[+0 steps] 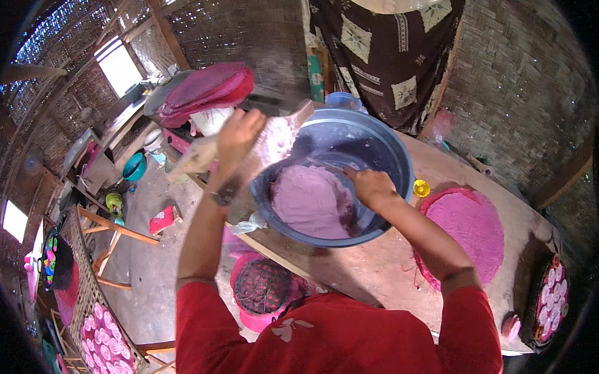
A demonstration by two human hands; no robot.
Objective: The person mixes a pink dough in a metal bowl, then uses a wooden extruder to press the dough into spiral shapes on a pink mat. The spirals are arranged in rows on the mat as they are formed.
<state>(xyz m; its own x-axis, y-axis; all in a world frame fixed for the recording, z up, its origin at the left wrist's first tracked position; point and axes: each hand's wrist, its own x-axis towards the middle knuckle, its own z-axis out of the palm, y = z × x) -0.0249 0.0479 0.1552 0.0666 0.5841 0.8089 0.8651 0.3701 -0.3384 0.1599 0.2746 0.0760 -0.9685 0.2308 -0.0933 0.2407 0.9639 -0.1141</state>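
Note:
My left hand (240, 137) is raised at the left rim of a large blue-grey basin (395, 139), its fingers closed on a long wooden board (279, 140). Pale pink residue coats the board, which is tilted and partly blurred. Inside the basin lies a big mass of pale pink dough or moist flour (311, 201), cracked along its right side. My right hand (373, 187) reaches into the basin just right of this mass. Its fingers are curled, and what they hold, if anything, is hidden.
Round pink mats (464, 231) lie on the wooden table (309, 260) to the right, beside a small yellow cup (421, 188). More pink discs (207, 91) are stacked at the back left. Trays of pink swirls (107, 345) stand lower left and far right. A pink stool (258, 290) stands below the table.

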